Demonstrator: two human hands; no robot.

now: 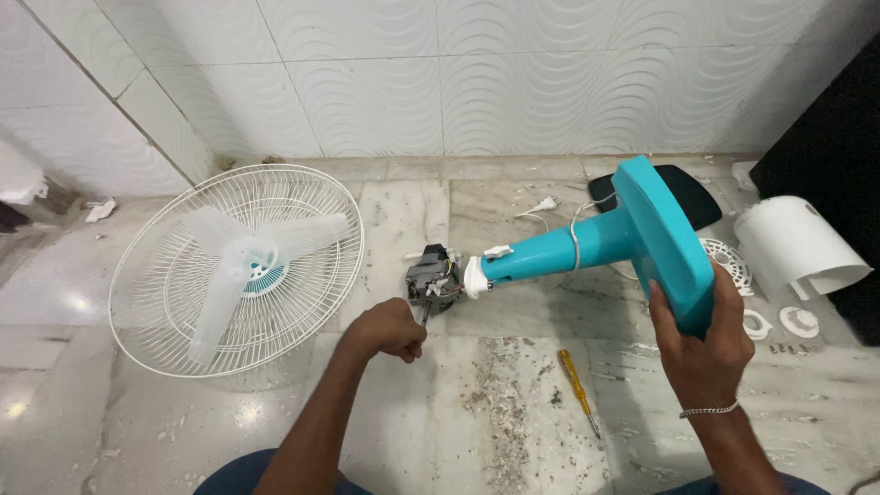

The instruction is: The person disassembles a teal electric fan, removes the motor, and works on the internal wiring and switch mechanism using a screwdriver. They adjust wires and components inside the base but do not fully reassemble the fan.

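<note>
A turquoise fan stand (605, 240) lies tilted over the marble floor, its flat base lifted toward me. My right hand (701, 344) grips the lower edge of that base. At the stand's far end sits the bare grey fan motor (434, 278) behind a white collar. My left hand (390, 330) is closed in a fist just below the motor, pinching a thin metal part that sticks out from it; what the part is I cannot tell.
A white wire fan guard (147, 293) with translucent blades (240, 261) lies on the floor at left. A yellow screwdriver (577, 385) rests between my arms. A white motor cover (796, 246), small white rings (779, 323), screws and a black panel (692, 194) lie at right. Tiled wall behind.
</note>
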